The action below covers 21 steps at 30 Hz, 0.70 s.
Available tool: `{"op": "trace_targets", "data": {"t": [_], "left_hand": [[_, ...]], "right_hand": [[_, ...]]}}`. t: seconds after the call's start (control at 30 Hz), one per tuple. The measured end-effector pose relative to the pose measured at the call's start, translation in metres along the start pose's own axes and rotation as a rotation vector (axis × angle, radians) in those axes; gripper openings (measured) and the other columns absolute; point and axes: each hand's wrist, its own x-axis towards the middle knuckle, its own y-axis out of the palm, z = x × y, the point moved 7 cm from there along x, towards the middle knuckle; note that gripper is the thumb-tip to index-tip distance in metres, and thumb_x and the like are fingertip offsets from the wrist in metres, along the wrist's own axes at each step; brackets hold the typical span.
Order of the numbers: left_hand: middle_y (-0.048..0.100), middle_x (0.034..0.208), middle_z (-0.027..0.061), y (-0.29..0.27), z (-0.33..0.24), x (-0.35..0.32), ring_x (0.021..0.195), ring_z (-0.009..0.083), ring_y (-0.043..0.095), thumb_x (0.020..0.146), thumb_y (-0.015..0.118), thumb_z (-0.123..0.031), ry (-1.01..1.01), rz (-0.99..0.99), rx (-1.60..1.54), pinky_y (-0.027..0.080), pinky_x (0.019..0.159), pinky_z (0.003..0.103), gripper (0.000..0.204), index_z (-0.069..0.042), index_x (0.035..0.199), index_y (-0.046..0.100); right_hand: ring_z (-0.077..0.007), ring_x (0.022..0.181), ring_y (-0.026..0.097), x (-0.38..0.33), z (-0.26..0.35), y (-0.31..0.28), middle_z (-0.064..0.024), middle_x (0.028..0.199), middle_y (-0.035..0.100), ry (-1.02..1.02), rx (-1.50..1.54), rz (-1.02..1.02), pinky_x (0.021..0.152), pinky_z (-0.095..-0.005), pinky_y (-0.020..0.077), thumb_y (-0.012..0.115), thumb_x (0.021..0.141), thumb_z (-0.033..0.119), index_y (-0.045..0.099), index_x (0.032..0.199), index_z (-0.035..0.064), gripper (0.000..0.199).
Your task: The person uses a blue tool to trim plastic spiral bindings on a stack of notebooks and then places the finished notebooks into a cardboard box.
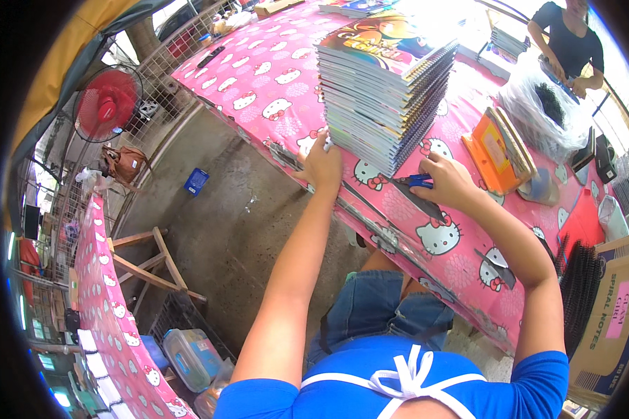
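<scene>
A tall stack of spiral notebooks (370, 105) stands on the pink patterned table, the top one with a colourful cover. My left hand (321, 165) is at the stack's lower left corner by the table edge, its fingers curled; what lies between them is hidden. To the right of the stack's base, my right hand (449, 181) is closed around small blue-handled pliers (419, 181). Their dark jaws point left, close to the lowest notebooks. A dark flat strip (426, 207) lies on the table just below the pliers.
An orange holder (493, 157) with boards stands on the right, before a plastic bag of black coils (551, 105). Black spirals (581, 286) lean by a cardboard box (611, 314). A co-worker (572, 42) is at the far right. A red fan (107, 105) stands left.
</scene>
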Motion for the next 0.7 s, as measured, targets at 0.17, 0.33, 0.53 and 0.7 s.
{"op": "trace_targets", "data": {"t": [0.17,0.33,0.53,0.7], "left_hand": [[0.059,0.120,0.0030,0.000,-0.003,-0.003,0.128,0.0257,0.035,0.080,0.051,-0.027,-0.018,0.023,-0.009,0.001,0.101,0.072,0.043,-0.030,0.122,0.060],[0.059,0.119,0.0045,0.001,-0.003,-0.002,0.129,0.0262,0.035,0.080,0.051,-0.028,-0.022,0.033,-0.022,0.000,0.101,0.071,0.043,-0.028,0.121,0.061],[0.065,0.105,0.0055,0.000,-0.009,-0.005,0.122,0.0303,0.043,0.080,0.049,-0.028,0.035,-0.034,0.026,0.004,0.100,0.071,0.045,-0.029,0.124,0.058],[0.058,0.124,0.0055,-0.003,0.006,-0.003,0.125,0.0321,0.040,0.083,0.045,-0.036,0.025,0.051,0.136,0.013,0.098,0.073,0.042,-0.030,0.123,0.057]], "right_hand": [[-0.0299,0.086,0.056,-0.008,0.003,-0.007,-0.0122,0.090,0.055,-0.096,-0.116,-0.176,0.074,-0.0406,0.0429,0.072,0.070,0.036,0.060,0.089,0.0042,0.038],[-0.0293,0.085,0.058,-0.003,0.000,0.002,-0.0126,0.088,0.057,-0.087,-0.074,-0.164,0.073,-0.0419,0.0453,0.071,0.072,0.036,0.062,0.087,0.0030,0.037],[-0.0201,0.055,0.063,0.018,-0.035,0.019,-0.0096,0.068,0.063,0.445,0.567,0.393,0.049,-0.0315,0.0511,0.072,0.077,0.035,0.066,0.082,-0.0002,0.036],[-0.0169,0.044,0.055,0.027,-0.025,0.022,-0.0108,0.059,0.058,0.462,0.372,0.395,0.043,-0.0328,0.0474,0.068,0.079,0.040,0.065,0.076,-0.0013,0.041]]}}
